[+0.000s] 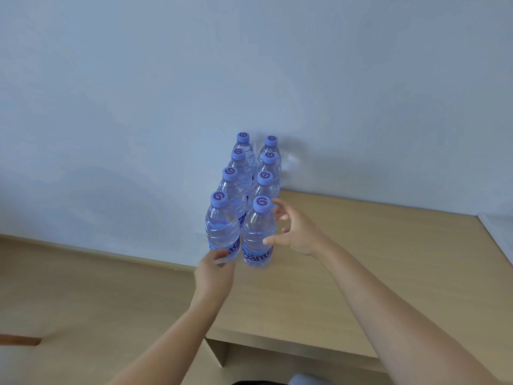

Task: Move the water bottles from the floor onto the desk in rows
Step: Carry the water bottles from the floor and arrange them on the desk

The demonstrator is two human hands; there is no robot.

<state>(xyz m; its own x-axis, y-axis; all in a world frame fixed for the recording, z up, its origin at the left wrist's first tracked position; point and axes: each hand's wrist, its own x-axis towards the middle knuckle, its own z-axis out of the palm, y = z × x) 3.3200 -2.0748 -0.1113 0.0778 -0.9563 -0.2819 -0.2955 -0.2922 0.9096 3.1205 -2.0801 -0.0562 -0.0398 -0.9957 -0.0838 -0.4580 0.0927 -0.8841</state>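
Hiding rear bottles, left fingers blurred

At twelve o'clock you face a plain pale wall. Low on it, at about seven o'clock, sits a white wall socket, partly hidden. The beige floor fills eight o'clock, with a brown wooden strip at its left edge.
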